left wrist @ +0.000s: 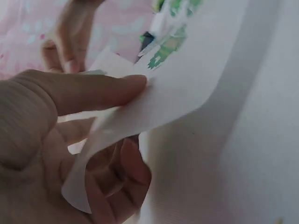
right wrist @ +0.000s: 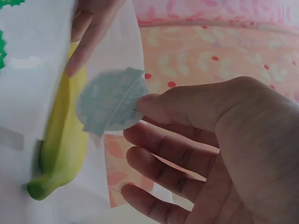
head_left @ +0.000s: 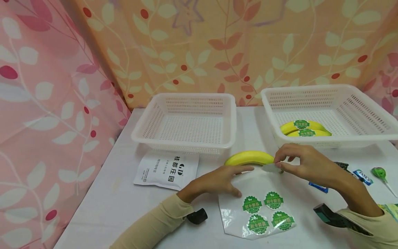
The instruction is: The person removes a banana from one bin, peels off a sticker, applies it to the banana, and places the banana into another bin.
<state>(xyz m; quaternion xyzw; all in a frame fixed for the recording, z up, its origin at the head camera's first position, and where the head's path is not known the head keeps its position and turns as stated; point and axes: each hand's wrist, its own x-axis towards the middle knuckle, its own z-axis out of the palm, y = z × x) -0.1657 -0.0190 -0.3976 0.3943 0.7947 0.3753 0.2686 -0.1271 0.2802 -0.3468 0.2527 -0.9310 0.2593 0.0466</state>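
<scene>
A: What lay nearest the camera?
B: A glossy white backing sheet (head_left: 255,204) bearing four round green scalloped stickers (head_left: 252,204). The left hand (head_left: 217,181) pinned its far edge to the white tabletop (head_left: 102,207), fingers straight.

A: And the right hand (head_left: 306,164)?
B: Its thumb and forefinger pinched one peeled round green sticker (right wrist: 111,106), seen from its pale back, just above the sheet and beside an unlabelled yellow banana (head_left: 249,158).

A: What stood farther back?
B: A white printed foil pouch (head_left: 167,170), an empty white perforated plastic basket (head_left: 186,121), and a second such basket (head_left: 326,110) holding two labelled yellow bananas (head_left: 304,128). Wrapped sweets (head_left: 362,176) lay right. Pink and orange leaf-print curtains (head_left: 217,48) closed the scene.
</scene>
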